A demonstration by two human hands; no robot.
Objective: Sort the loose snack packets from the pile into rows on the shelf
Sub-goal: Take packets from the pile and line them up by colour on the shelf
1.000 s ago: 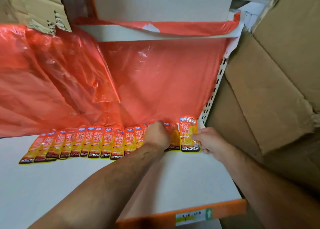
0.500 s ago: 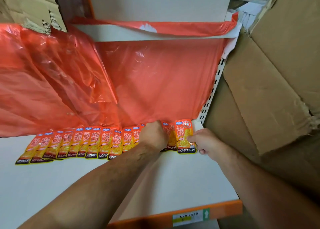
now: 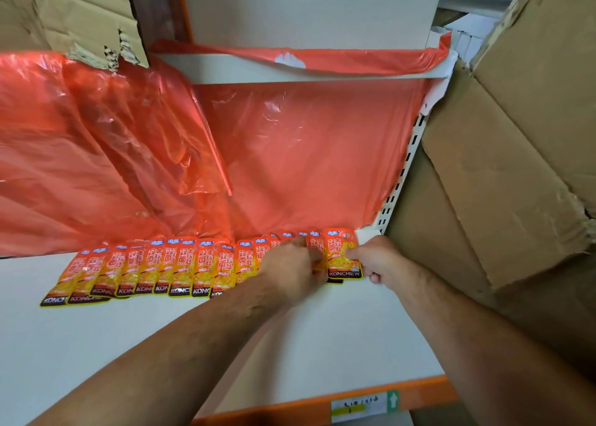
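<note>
Red plastic sheet (image 3: pixel 306 154) is hanging behind the shelf (image 3: pixel 129 345), running left from the slotted upright (image 3: pixel 400 180). The row of packets (image 3: pixel 161 271) is lying overlapped along the back of the shelf, stretching from far left of the upright almost up to it. Left hand (image 3: pixel 290 271) is curling its fingers over the row near the upright, apparently gripping and steadying those packets. End packet (image 3: pixel 342 254), raised a second ago, is now lying flatter, just beside the upright. Right hand (image 3: pixel 375 261) is pinching its right edge between thumb and forefinger, close against the upright. Judgement: this row is reaching its right limit, so a second row is coming due. Pile is not showing.
</note>
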